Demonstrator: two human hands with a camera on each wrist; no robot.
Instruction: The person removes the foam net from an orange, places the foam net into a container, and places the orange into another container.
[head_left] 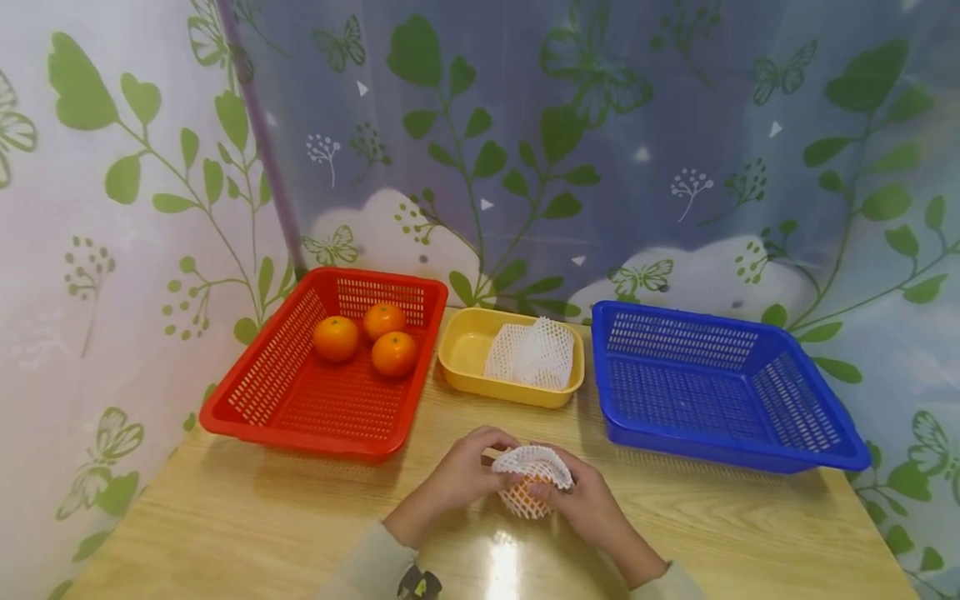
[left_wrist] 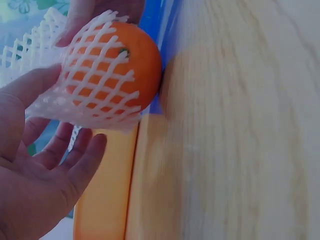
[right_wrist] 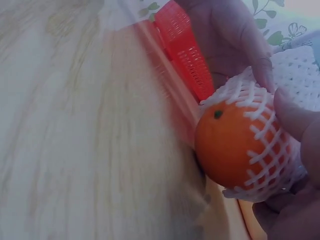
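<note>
Near the table's front, both hands hold an orange (right_wrist: 220, 145) partly covered by a white foam net sleeve (head_left: 551, 460). The net wraps one side of the fruit, while its stem end is bare in the right wrist view. My left hand (head_left: 461, 475) has its thumb on the net, with the fingers bent just beneath it in the left wrist view. From the other side, my right hand (head_left: 588, 504) grips the netted orange, thumb across the front. The loose end of the net flares out beyond the thumbs.
A red basket (head_left: 300, 437) on the left holds three oranges (head_left: 394, 354). In the middle stands a yellow tray (head_left: 467, 354) with white foam nets (head_left: 543, 354) in its right part. A blue basket (head_left: 675, 400) is on the right. Patterned curtain hangs behind the wooden table (head_left: 742, 542).
</note>
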